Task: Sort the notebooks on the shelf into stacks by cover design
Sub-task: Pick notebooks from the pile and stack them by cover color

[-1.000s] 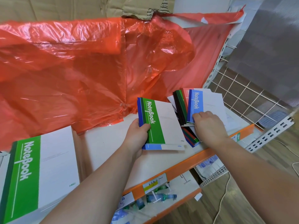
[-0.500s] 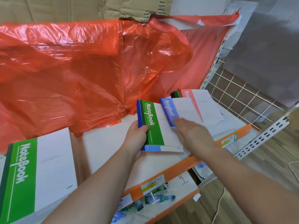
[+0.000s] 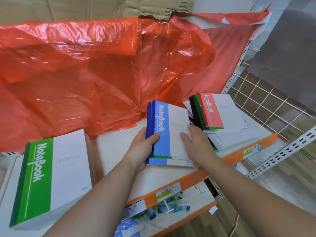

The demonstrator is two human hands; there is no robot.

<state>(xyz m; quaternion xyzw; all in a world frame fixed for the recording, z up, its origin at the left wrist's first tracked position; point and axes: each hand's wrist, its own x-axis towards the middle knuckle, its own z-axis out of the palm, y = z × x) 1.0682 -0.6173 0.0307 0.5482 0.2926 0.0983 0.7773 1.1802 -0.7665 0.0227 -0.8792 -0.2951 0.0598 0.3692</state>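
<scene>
In the centre of the frame the left hand (image 3: 145,148) grips the small stack (image 3: 159,161) at its spines, with the thumb over the blue notebook (image 3: 164,134) on top, probably to keep the edges in line. The right hand (image 3: 196,144) lies flat on the white part of that cover, fingers straight, pressing it down. The covers look like smooth thin card. The mixed pile (image 3: 212,112) lies at the right, the thick green stack (image 3: 51,177) at lower left. A crinkled orange plastic sheet (image 3: 85,74) covers the back of the shelf (image 3: 116,151).
</scene>
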